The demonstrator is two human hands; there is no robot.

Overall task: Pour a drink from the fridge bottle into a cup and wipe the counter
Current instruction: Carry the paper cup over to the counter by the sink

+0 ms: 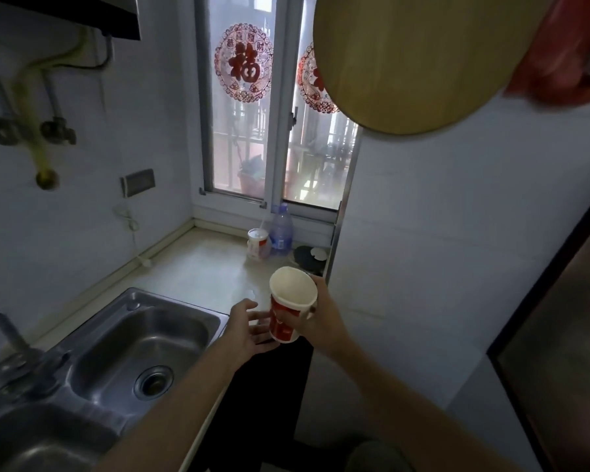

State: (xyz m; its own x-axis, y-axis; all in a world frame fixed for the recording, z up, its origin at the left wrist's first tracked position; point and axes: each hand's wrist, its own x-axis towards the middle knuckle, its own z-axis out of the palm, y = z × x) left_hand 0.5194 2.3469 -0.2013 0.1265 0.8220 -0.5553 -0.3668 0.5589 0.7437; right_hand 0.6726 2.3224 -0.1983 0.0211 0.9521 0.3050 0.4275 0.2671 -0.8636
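Observation:
My right hand (pixel 324 316) grips a red-and-white paper cup (pixel 291 306) above the front edge of the beige counter (pixel 201 267). The cup is tilted, its white inside looks empty. Just left of the cup's base my left hand (pixel 247 328) is open, fingers spread, close to the cup. A clear plastic bottle with a blue cap (pixel 281 229) stands at the back of the counter by the window. A second red-and-white cup (pixel 257 243) stands beside the bottle on its left.
A steel double sink (pixel 143 338) with a tap (pixel 4 332) fills the left. A dark round object (pixel 309 258) lies at the counter's back right corner. A wooden round board (pixel 419 63) hangs overhead at upper right. A white wall closes the right side.

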